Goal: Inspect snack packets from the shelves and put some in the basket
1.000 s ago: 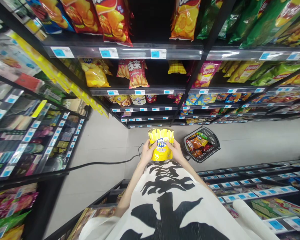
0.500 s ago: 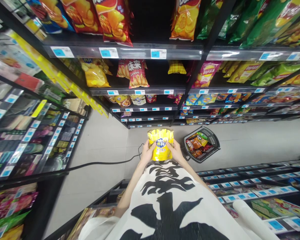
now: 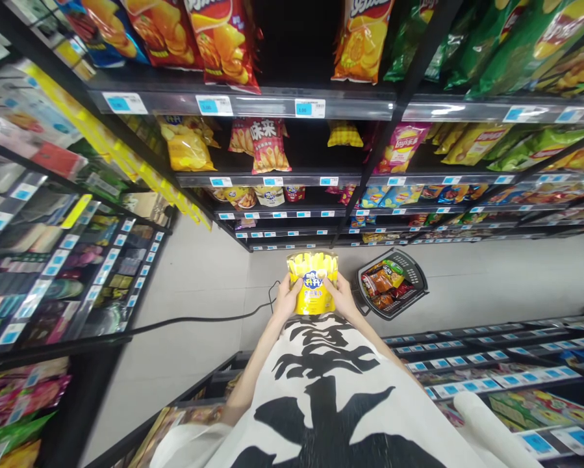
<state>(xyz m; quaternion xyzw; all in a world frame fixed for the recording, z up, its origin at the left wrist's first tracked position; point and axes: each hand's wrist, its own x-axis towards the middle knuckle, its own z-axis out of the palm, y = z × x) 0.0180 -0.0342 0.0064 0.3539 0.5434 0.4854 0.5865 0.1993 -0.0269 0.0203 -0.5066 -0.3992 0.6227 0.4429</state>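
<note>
I observe left hand and right hand gripping a yellow pouch; right of the grip, a basket holds packets.

The floor is of grey tiles, and a dark basket stands on it, near the foot of the black rack. The upper shelf of this rack carries red bags, one orange bag and, more to the right, green bags. The lower shelf just beneath carries a yellow bag, a pink-red bag and a small checked bag.
</note>
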